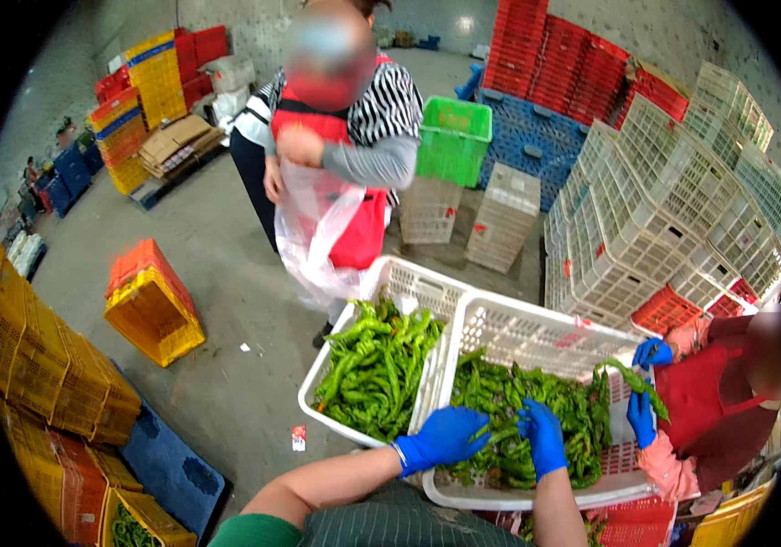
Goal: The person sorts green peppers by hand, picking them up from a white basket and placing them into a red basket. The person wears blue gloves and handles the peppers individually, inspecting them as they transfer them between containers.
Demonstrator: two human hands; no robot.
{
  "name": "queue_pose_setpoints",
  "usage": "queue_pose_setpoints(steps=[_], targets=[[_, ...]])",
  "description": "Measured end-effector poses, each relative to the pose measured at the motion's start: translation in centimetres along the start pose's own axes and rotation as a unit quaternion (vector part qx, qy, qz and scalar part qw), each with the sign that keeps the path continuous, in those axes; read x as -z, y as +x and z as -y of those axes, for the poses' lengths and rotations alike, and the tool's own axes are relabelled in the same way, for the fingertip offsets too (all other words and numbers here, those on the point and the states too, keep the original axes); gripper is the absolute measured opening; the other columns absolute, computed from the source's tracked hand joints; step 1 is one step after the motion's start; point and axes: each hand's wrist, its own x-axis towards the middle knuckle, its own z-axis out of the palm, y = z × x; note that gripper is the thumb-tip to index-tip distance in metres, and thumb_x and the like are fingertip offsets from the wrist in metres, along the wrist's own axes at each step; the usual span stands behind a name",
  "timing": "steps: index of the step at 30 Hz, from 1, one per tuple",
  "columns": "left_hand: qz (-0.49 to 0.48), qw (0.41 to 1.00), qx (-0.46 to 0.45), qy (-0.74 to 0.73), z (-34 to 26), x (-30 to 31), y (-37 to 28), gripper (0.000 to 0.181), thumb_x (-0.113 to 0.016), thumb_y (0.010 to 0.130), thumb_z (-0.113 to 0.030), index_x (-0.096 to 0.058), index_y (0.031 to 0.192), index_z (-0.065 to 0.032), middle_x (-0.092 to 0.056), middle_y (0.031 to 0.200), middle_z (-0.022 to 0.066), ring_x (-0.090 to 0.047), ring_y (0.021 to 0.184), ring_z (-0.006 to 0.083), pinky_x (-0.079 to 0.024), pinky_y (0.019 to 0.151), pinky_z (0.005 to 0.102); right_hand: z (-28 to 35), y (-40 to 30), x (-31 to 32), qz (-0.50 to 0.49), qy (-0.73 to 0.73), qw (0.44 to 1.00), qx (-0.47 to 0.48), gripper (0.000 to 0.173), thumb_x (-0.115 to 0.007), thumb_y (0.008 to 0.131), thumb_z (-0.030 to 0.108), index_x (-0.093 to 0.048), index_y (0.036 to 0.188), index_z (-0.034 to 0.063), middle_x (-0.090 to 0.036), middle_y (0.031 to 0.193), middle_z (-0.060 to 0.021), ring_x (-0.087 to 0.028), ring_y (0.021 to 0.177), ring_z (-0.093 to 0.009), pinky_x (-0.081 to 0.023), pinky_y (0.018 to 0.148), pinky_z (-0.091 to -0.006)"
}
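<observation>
My left hand, in a blue glove, reaches over the near left corner of a white plastic crate. Its fingertips meet the long green peppers heaped inside. Facing it, my right hand, gloved the same way, has its fingers bent down at the peppers. A light green pepper lies between the two hands; whether either one grips it is unclear. To the left, a second white crate is filled with brighter green peppers.
At right, a co-worker's blue-gloved hands hold a long pepper. Another person stands opposite with clear plastic film. White crates are stacked behind; yellow crates and a blue pallet stand left.
</observation>
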Motion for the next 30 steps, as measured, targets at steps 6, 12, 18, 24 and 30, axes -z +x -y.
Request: queue_pose_setpoints(steps=[6,12,18,24,30], targets=[[-0.002,1.0,-0.013,0.001,0.1,-0.7,-0.1,0.028,-0.053,0.085,-0.033,-0.061,0.098,-0.0097,-0.061,0.077,0.0144,-0.059,0.068,0.0332,-0.047,0.06,0.0434,-1.0,0.4,0.0,-0.009,-0.045,0.999,-0.006,0.026,-0.056,0.086,0.024,-0.061,0.104,0.0062,-0.063,0.083,-0.0053,-0.057,0.065,-0.015,-0.044,0.059,-0.0269],[-0.036,0.999,-0.023,-0.016,0.0,-0.9,-0.3,0.028,-0.052,0.086,-0.034,-0.06,0.094,-0.0082,-0.059,0.074,0.0151,-0.058,0.068,0.0338,-0.046,0.059,0.0446,-0.6,-0.1,-0.7,0.015,-0.085,0.996,-0.012,0.027,-0.056,0.087,0.024,-0.061,0.103,0.0039,-0.064,0.084,-0.0071,-0.058,0.064,-0.015,-0.045,0.058,-0.0269],[0.003,1.0,-0.006,-0.014,-0.7,0.3,0.0,0.031,-0.05,0.087,-0.036,-0.058,0.089,-0.006,-0.058,0.073,0.0149,-0.058,0.07,0.0332,-0.045,0.061,0.0444,0.3,-1.6,-1.1,0.048,-0.108,0.993,0.013,0.03,-0.062,0.085,0.021,-0.061,0.105,-0.0003,-0.061,0.087,-0.0038,-0.053,0.07,-0.01,-0.045,0.062,-0.0247],[-0.04,0.998,-0.039,-0.026,0.2,-1.0,-0.2,0.03,-0.051,0.086,-0.035,-0.059,0.092,-0.0059,-0.059,0.076,0.0142,-0.058,0.071,0.0328,-0.046,0.062,0.0434,-4.9,2.6,1.5,0.071,-0.249,0.948,0.187,0.034,-0.059,0.087,0.025,-0.06,0.109,-0.0012,-0.062,0.093,-0.0057,-0.055,0.074,-0.011,-0.047,0.066,-0.0254],[0.001,1.0,-0.015,-0.013,-0.1,-0.5,-0.1,0.03,-0.052,0.086,-0.035,-0.06,0.094,-0.0069,-0.06,0.079,0.0144,-0.059,0.073,0.0327,-0.047,0.064,0.0428,-3.6,1.3,0.4,0.079,-0.253,0.95,0.165,0.039,-0.058,0.088,0.026,-0.057,0.114,-0.002,-0.062,0.102,-0.0097,-0.057,0.085,-0.013,-0.047,0.074,-0.0269]])
